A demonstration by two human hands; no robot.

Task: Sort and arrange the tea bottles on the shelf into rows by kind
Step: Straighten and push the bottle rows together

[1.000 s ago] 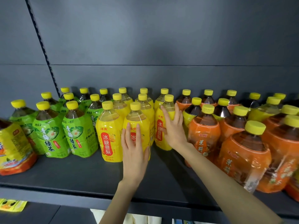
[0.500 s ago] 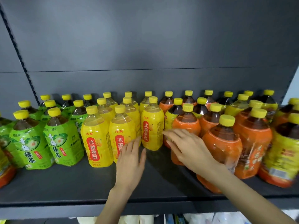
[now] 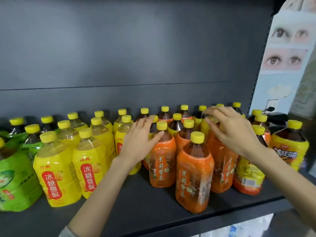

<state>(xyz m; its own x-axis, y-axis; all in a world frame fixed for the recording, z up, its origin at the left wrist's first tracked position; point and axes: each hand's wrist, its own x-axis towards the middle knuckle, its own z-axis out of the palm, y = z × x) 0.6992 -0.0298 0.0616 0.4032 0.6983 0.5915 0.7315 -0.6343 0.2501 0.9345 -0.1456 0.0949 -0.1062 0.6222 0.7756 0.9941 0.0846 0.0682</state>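
Observation:
Tea bottles with yellow caps stand on a dark shelf (image 3: 147, 204). Green-label bottles (image 3: 15, 178) are at the left, yellow pear-drink bottles (image 3: 56, 173) beside them, and orange jasmine-tea bottles (image 3: 193, 175) in the middle and right. My left hand (image 3: 140, 144) lies with straight fingers against the shoulder of an orange bottle (image 3: 162, 161). My right hand (image 3: 234, 132) reaches over the orange group, its fingers curled round the top of a yellow-label bottle (image 3: 204, 130) standing among them; that bottle's cap is hidden.
Yellow-and-orange iced-tea bottles (image 3: 289, 151) stand at the far right end. The shelf's dark back panel (image 3: 136, 57) rises behind the rows. A poster (image 3: 287, 48) hangs past the right upright. Bare shelf shows along the front edge.
The view has swung right. My left hand left the yellow bottles and now touches an orange one. My right hand rose from the front orange bottles to a bottle top further back.

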